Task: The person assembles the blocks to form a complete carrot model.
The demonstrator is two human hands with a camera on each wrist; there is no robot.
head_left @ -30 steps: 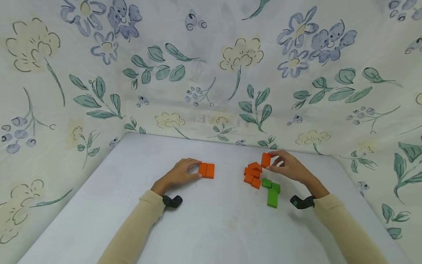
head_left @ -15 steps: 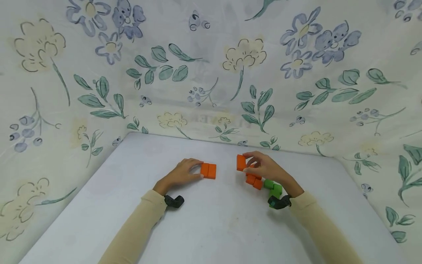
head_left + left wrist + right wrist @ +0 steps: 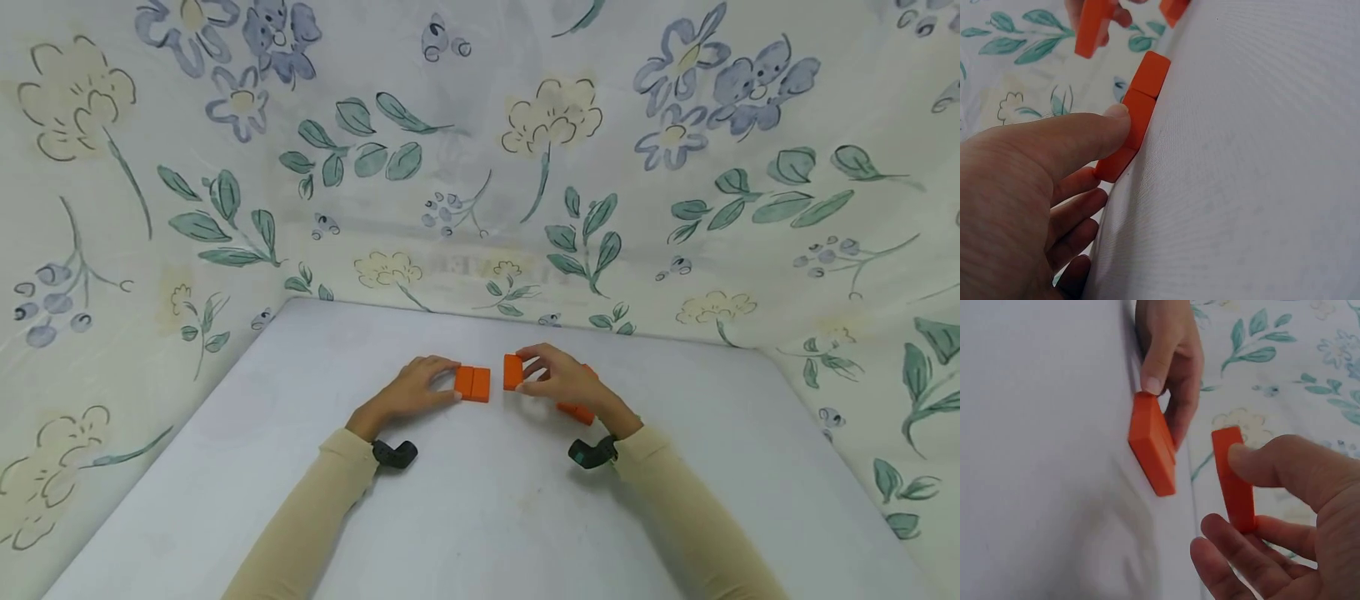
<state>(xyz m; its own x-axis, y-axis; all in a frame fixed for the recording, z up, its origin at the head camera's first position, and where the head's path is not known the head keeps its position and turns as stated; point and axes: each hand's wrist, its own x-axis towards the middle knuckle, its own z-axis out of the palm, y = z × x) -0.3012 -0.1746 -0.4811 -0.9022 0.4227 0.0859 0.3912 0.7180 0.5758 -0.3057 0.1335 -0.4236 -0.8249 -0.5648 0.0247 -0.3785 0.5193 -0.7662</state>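
Observation:
Two orange blocks (image 3: 472,383) lie side by side on the white table (image 3: 480,517). My left hand (image 3: 448,384) holds their left end between thumb and fingers; in the left wrist view the thumb (image 3: 1094,134) presses the pair of orange blocks (image 3: 1141,115). My right hand (image 3: 527,376) pinches a third orange block (image 3: 513,372) upright, a short gap to the right of the pair. The right wrist view shows this held block (image 3: 1234,481) between thumb and fingers, apart from the pair (image 3: 1152,450).
More orange blocks (image 3: 576,410) lie behind my right wrist, partly hidden by it. Floral cloth (image 3: 480,167) walls in the table at the back and on both sides. Black wrist cameras (image 3: 393,455) sit on both arms.
My right hand has carried the orange block leftwards from the pile to just beside the pair. It now hides the green blocks. The left hand has stayed on the pair.

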